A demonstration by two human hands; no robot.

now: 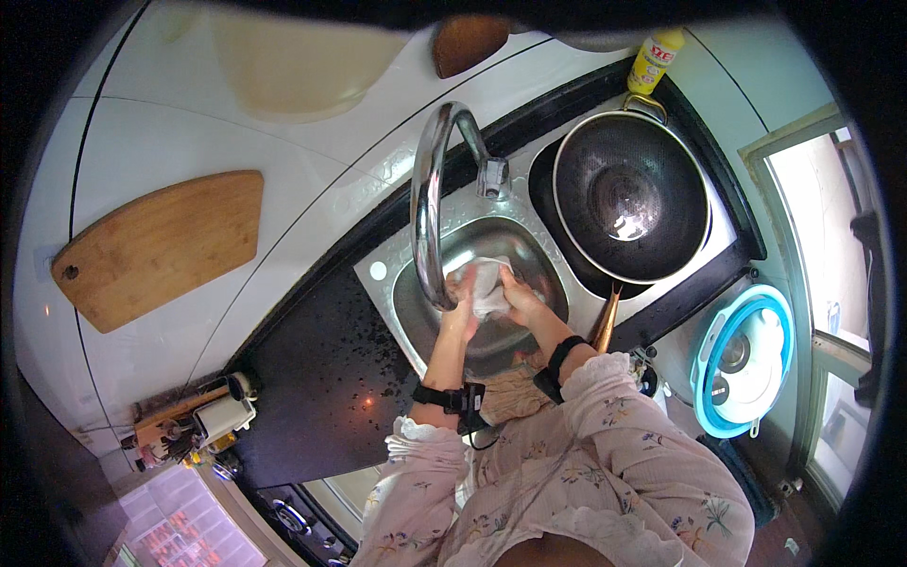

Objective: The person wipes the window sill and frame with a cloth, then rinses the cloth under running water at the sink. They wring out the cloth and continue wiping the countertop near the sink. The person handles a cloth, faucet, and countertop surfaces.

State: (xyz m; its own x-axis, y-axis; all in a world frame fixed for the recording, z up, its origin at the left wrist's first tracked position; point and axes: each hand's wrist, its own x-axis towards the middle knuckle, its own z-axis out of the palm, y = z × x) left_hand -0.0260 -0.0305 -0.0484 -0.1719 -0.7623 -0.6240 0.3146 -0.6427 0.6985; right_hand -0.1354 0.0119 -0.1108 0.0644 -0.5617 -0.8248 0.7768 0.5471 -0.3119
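Both of my hands hold a wet white cloth [489,287] over the metal sink basin [521,244]. My left hand [462,301] grips the cloth's left side, partly behind the faucet's spout end. On the other side of the cloth, my right hand [521,298] has its thumb pointing up along the edge. The tall curved chrome faucet [427,191] arches over the basin's left part. Whether water is running from it cannot be made out. A black strap with a small device [468,404] is on my left wrist, and another black strap [567,351] is on my right.
A black wok [631,198] with a brass-coloured handle [607,322] sits over the second basin. Behind it stands a yellow bottle [653,62]. Water drops dot the black countertop [312,404]. A wooden cutting board [166,248] hangs on the wall; a blue-rimmed basin [701,368] is at right.
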